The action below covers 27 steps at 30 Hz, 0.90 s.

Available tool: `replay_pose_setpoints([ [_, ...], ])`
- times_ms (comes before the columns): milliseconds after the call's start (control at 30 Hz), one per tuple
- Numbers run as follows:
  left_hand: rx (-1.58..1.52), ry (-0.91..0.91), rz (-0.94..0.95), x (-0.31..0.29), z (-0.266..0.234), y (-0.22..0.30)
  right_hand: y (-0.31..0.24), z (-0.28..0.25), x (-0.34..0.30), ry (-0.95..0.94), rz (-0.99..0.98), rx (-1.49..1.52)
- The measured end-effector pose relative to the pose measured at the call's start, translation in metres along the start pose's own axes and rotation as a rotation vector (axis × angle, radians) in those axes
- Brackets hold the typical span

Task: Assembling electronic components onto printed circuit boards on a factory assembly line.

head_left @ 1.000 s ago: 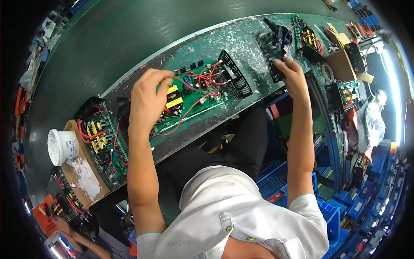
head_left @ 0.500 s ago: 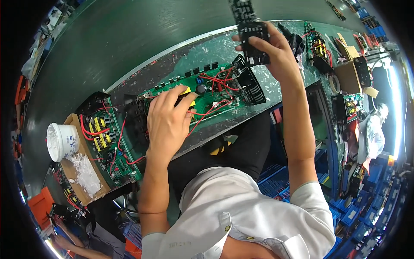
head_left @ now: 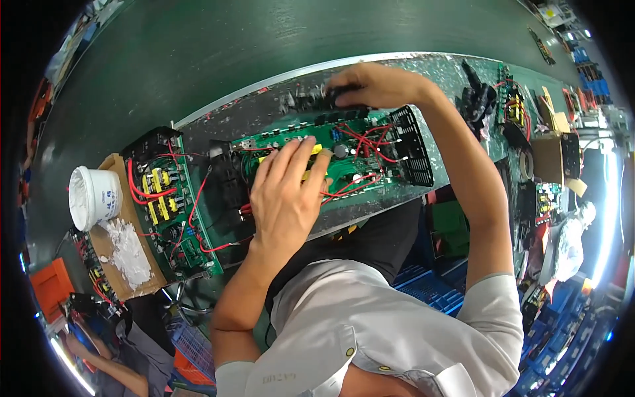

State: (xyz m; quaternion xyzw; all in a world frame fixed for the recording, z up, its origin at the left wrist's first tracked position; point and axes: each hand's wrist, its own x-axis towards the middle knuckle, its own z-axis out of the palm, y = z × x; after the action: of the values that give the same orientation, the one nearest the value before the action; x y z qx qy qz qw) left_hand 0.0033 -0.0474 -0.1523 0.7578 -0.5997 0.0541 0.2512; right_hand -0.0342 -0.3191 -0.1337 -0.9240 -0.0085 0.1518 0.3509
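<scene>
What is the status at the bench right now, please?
Left hand flat on green circuit board. Right hand gripping black part at board's far edge. Red wires between hands.

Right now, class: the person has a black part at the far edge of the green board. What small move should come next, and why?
Probably lower the black part onto the green circuit board's far edge: the right hand holds it just above, while the left hand lies flat on the board.

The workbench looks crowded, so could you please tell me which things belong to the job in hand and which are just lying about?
In hand:
- green circuit board under the left hand
- black part in the right hand

Lying about:
- second circuit board
- white tub
- cardboard sheet
- tape roll
</scene>
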Motion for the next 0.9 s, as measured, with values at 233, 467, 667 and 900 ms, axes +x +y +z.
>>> replay_pose_setpoints([
  [233,-0.205,-0.155,-0.107,0.008,-0.018,-0.012,0.002,0.006,0.000,-0.027,-0.100,0.209],
  [467,-0.033,-0.177,-0.086,0.010,-0.017,-0.005,0.006,0.001,-0.006,-0.027,-0.015,0.169],
  [667,0.108,-0.115,-0.067,0.003,-0.007,0.002,0.005,0.003,0.002,-0.065,-0.014,0.188],
  [900,0.137,-0.046,0.011,-0.004,0.003,-0.005,-0.010,0.012,0.000,-0.034,-0.041,0.046],
])
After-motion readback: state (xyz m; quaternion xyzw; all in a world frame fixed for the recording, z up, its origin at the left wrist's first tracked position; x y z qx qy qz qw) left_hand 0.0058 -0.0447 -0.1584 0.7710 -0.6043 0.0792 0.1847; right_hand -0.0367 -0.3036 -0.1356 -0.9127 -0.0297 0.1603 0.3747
